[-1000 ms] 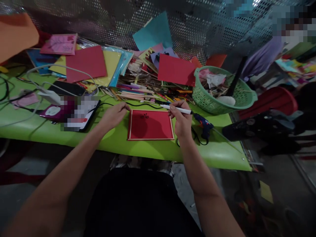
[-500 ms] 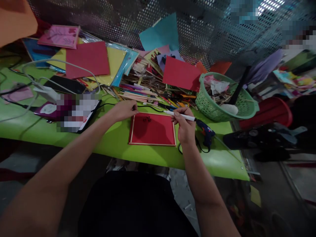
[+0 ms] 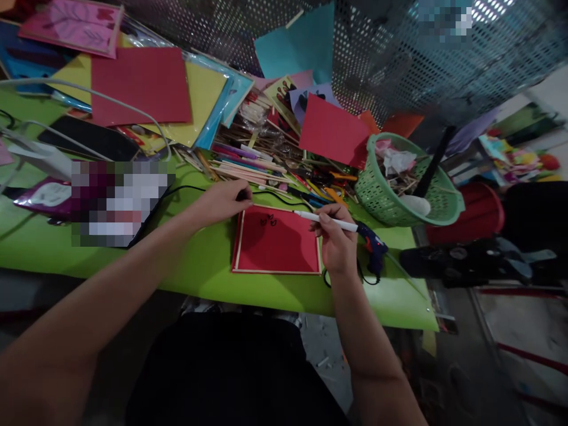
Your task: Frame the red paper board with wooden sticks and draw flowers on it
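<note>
A red card (image 3: 278,245) framed with thin pale wooden strips lies on the green tabletop, a few small black leaf-like shapes drawn near its far edge. My left hand (image 3: 228,199) is closed at the card's far left corner, fingers curled and fingertips close to the frame; whether it pinches anything is hidden. Between the fingers and thumb of my right hand (image 3: 338,239) is a white marker (image 3: 331,221). Its dark tip points left, over the card's far edge and apart from the drawn shapes.
Right of my right hand lies a blue glue gun (image 3: 373,245) with its cord. Behind it stands a green basket (image 3: 381,189) of scraps. Pens and sticks (image 3: 248,168) pile up beyond the card, with coloured paper (image 3: 142,86) behind. A phone-like item (image 3: 126,207) lies left.
The view has shifted slightly, so the table items sit differently in the picture. My right hand has moved little, with the marker still held. My left hand stays at the card's corner.
</note>
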Demonstrator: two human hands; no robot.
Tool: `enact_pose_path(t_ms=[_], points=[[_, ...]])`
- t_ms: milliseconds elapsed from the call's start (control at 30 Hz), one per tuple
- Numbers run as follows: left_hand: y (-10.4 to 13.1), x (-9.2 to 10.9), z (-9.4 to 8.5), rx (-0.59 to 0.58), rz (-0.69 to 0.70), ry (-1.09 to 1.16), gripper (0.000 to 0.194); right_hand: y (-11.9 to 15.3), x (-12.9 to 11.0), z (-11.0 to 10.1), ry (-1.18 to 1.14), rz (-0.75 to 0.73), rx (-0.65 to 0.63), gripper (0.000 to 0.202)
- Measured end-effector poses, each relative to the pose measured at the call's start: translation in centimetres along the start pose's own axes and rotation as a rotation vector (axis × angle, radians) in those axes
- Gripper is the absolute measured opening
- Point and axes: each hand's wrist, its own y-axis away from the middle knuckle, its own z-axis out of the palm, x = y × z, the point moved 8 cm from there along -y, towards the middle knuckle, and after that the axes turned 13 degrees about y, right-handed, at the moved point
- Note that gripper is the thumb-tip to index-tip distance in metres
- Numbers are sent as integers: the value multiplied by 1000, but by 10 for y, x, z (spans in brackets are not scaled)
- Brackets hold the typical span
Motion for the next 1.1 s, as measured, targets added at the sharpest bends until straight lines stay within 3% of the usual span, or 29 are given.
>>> enact_pose_path(t_ms=[200,433,800,900,1100], points=[[-1,0,5,-34,30,-7,26,0,4,2,19,51,-6,15],[0,6,8,-48,77,-72,24,3,9,14,-54,82,-102,15],[2,7,9,-166,99,-70,19,-6,-21,30,-11,32,-242,13],[4,8,8,-188,91,-70,15,-14,-11,40,-4,41,-281,10],[6,8,7,-187,62,-104,15,-23,38,54,-4,188,-280,19]])
